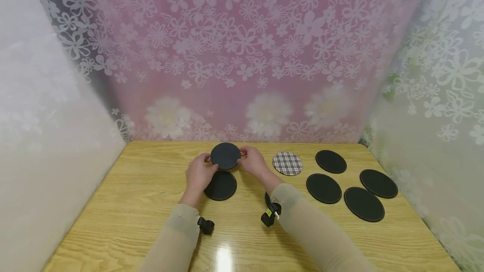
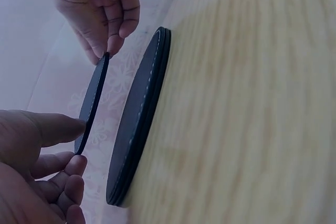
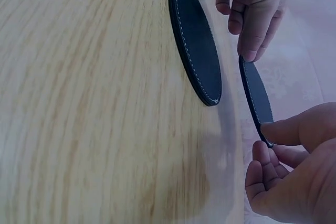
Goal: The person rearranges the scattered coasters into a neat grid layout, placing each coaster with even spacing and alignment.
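A round black coaster (image 1: 225, 155) with stitched edging is held up off the table near its back edge, between both hands. At its left rim my left hand (image 1: 200, 174) pinches it with thumb and fingers, seen closer in the left wrist view (image 2: 39, 163). My right hand (image 1: 252, 162) pinches the opposite rim, also visible in the right wrist view (image 3: 296, 161). Nearer to me on the table lies a black coaster stack (image 1: 220, 186); the left wrist view shows two layers in the stack (image 2: 139, 119). My left hand partly covers its left side.
Right of the hands lies a plaid coaster (image 1: 288, 163). Several black coasters (image 1: 324, 188) are spread over the table's right side. Another dark disc (image 1: 267, 199) is mostly hidden under my right forearm. A flowered curtain (image 1: 242, 74) hangs behind the wooden table (image 1: 143, 205).
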`<state>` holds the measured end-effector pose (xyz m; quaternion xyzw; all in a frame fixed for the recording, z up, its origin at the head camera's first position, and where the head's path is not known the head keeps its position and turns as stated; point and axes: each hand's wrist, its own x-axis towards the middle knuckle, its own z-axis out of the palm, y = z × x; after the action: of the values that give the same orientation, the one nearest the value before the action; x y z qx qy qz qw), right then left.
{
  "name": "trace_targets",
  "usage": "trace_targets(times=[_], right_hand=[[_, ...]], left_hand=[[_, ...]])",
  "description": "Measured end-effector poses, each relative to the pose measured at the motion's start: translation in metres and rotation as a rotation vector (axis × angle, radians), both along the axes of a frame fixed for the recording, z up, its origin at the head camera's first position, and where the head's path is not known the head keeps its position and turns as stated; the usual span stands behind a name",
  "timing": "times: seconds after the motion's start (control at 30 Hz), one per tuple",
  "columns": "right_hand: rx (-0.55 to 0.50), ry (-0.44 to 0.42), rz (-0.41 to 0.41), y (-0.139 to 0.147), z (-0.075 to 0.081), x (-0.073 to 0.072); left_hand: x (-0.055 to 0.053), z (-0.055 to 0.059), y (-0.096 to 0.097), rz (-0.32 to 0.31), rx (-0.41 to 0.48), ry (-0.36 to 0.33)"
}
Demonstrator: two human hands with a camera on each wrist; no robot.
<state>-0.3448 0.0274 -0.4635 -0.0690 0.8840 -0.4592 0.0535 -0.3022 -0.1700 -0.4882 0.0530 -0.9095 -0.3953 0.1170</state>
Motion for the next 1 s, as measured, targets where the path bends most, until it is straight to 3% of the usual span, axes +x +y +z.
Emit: trace_targets(times=[0.37,0.77,1.0], right_hand=[[0.040,-0.011,0.026,-0.006,-0.012,-0.010],[0.054,-0.011,0.073,-0.011,-0.016,-0.016],[0.118,-0.036,0.083,-0.013,-0.017,-0.020]], left_hand=[[-0.004,-0.005,-0.009,-0.005,0.002,-0.078],[-0.006,-0.007,-0.012,0.002,-0.006,-0.089],[-0.008,-0.010,-0.013,0.004,-0.030,-0.086]])
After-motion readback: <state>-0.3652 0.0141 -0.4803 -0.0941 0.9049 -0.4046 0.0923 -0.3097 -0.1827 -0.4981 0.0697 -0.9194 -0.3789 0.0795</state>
